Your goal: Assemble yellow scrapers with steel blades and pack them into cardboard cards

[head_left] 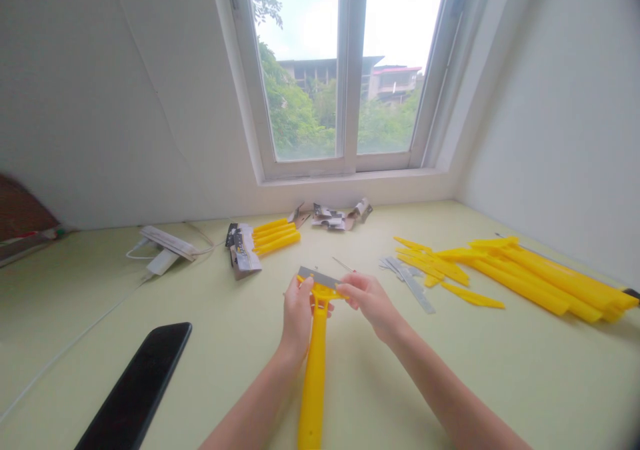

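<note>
A yellow scraper with a long handle points away from me over the table, its head between my hands. Across that head lies a flat grey metal blade. My left hand is closed around the left side of the head, thumb on the blade. At the blade's right end, the fingers of my right hand pinch the blade and the head's edge. A thin screwdriver lies just beyond my right hand. Loose grey blades and flat yellow plastic pieces lie to the right.
Several yellow handles are piled at the far right. Packaged yellow-handled scrapers lie at the back left, near crumpled packaging. A black phone is at the front left, a power strip with cables behind it. A window stands beyond the table.
</note>
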`<state>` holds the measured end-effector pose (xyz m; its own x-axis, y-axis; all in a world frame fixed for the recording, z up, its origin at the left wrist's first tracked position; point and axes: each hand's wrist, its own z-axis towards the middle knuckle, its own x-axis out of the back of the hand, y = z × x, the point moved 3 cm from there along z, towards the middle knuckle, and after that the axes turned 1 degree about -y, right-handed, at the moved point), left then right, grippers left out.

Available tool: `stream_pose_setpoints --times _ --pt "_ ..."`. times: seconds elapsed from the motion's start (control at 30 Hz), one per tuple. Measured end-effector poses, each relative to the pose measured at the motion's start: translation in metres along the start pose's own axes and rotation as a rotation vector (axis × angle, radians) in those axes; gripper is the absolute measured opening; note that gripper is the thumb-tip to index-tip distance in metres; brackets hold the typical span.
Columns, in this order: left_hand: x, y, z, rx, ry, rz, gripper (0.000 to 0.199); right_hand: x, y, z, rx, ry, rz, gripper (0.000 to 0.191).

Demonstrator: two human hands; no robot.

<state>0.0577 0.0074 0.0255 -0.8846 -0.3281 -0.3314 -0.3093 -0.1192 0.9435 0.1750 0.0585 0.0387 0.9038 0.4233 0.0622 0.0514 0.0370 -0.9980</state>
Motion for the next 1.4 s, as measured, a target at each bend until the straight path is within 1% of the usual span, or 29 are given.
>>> stream_pose_setpoints --times 0.1,0.2,0.37,0.47,0.53,0.6,0.67,0.73,0.83,0.9,1.03,1.1,1.17,1.23,1.4 --pt "-0.005 0.0 -0.001 0.073 -0.067 0.005 0.024 0.003 -0.002 0.001 0.015 -0.003 -0.013 0.015" --pt "-0.007 -0.001 -0.001 0.078 -0.1 0.005 0.025 0.003 -0.003 0.001 0.01 -0.036 -0.034 0.015" --pt "-0.003 -0.002 0.003 0.058 -0.052 0.051 0.022 0.0 -0.001 0.0 -0.018 -0.041 -0.022 0.018" --pt "0.0 0.001 0.005 0.048 -0.036 0.081 0.021 -0.001 0.0 0.002 -0.015 -0.045 0.018 0.018" --pt "0.002 0.004 0.005 0.039 -0.01 0.1 0.021 0.003 0.001 0.005 -0.011 -0.019 0.037 0.023" --pt "0.005 0.008 0.006 0.042 0.028 0.109 0.02 0.012 0.003 0.009 0.009 0.074 0.017 0.029" --pt "0.009 0.011 0.008 0.046 0.06 0.107 0.02 0.025 0.004 0.013 0.06 0.206 -0.072 0.029" --pt "0.011 0.013 0.009 0.044 0.074 0.102 0.021 0.04 0.006 0.017 0.121 0.315 -0.218 0.026" --pt "0.014 0.013 0.012 0.059 0.096 0.089 0.021 0.064 0.01 0.024 0.165 0.412 -0.505 0.025" --pt "0.015 0.011 0.013 0.071 0.107 0.076 0.021 0.08 0.013 0.027 0.156 0.468 -0.764 0.026" --pt "0.013 0.01 0.012 0.067 0.092 0.067 0.021 0.116 0.019 0.027 0.1 0.587 -0.945 0.028" --pt "0.012 0.01 0.011 0.068 0.081 0.079 0.02 0.133 0.023 0.024 0.006 0.655 -1.087 0.033" --pt "0.011 0.01 0.01 0.071 0.077 0.102 0.019 0.147 0.028 0.021 -0.085 0.691 -1.2 0.039" --pt "0.01 0.01 0.01 0.067 0.075 0.122 0.02 0.156 0.034 0.02 -0.124 0.691 -1.232 0.041" --pt "0.01 0.006 0.011 0.068 0.059 0.132 0.02 0.161 0.045 0.025 -0.15 0.677 -1.238 0.036"
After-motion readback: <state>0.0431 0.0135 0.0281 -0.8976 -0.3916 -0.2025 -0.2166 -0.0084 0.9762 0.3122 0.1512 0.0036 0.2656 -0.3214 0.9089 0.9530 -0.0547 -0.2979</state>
